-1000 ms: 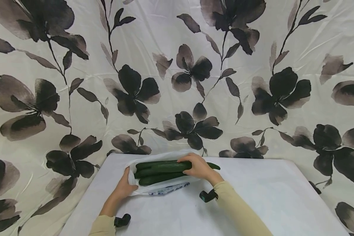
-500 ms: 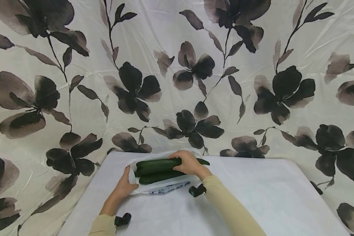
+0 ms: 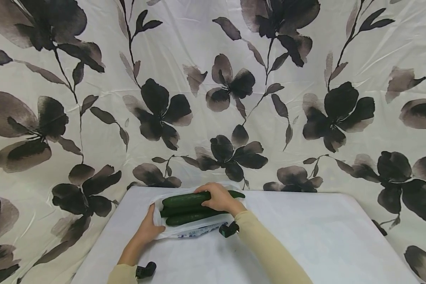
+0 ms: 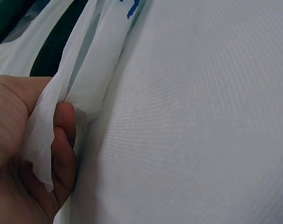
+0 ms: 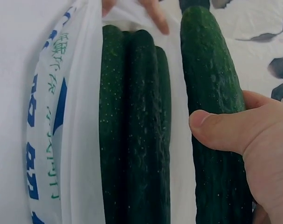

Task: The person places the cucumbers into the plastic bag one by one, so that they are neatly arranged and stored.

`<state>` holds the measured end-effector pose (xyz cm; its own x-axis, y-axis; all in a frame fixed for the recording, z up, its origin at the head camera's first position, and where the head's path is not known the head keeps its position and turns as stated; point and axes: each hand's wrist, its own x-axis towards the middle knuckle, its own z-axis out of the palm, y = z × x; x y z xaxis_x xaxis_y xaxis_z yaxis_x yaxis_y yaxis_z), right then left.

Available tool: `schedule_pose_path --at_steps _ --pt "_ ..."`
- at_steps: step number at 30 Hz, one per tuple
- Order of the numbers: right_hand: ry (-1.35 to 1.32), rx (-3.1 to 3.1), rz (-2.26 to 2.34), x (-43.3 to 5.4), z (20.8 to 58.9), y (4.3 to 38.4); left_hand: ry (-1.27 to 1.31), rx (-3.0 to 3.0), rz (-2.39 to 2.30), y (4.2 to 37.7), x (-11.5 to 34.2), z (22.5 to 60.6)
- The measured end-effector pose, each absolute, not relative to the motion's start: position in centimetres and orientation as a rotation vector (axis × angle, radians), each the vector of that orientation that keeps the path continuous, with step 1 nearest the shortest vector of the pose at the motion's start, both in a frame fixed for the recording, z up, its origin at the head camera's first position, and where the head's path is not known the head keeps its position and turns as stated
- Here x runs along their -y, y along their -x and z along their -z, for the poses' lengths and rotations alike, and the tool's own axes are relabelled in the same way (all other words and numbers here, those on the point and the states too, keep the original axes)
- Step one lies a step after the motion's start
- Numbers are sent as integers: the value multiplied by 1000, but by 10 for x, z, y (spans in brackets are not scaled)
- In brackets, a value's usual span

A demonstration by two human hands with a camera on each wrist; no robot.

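Observation:
A white plastic bag (image 3: pixel 198 230) with blue and green print lies on the table with its mouth towards the left. My left hand (image 3: pixel 146 228) grips the bag's mouth, and in the left wrist view the thin plastic (image 4: pixel 41 144) passes between thumb and curled fingers. My right hand (image 3: pixel 218 198) holds one cucumber (image 5: pixel 213 70) from above, thumb on one side of it. That cucumber lies along the far side of the bag's opening. Several more cucumbers (image 5: pixel 139 116) lie side by side inside the bag, partly hidden by my right hand in the head view.
The white table (image 3: pixel 316 232) extends to the right of the bag and towards me. Behind it hangs a pale cloth (image 3: pixel 195 130) printed with dark flowers. Each wrist carries a small black camera, such as the one on the right wrist (image 3: pixel 229 229).
My right hand has moved left with its cucumber, bringing it further over the bag. The left hand has kept its hold on the bag's mouth.

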<state>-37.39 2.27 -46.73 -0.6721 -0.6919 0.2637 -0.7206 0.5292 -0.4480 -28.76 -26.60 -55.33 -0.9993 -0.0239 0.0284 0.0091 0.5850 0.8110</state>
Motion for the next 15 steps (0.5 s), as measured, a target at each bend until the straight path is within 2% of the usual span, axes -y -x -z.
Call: schedule_pose_path --at_steps 15 --pt "-1228 2672 -820 -7 475 374 -22 2788 1385 287 264 552"
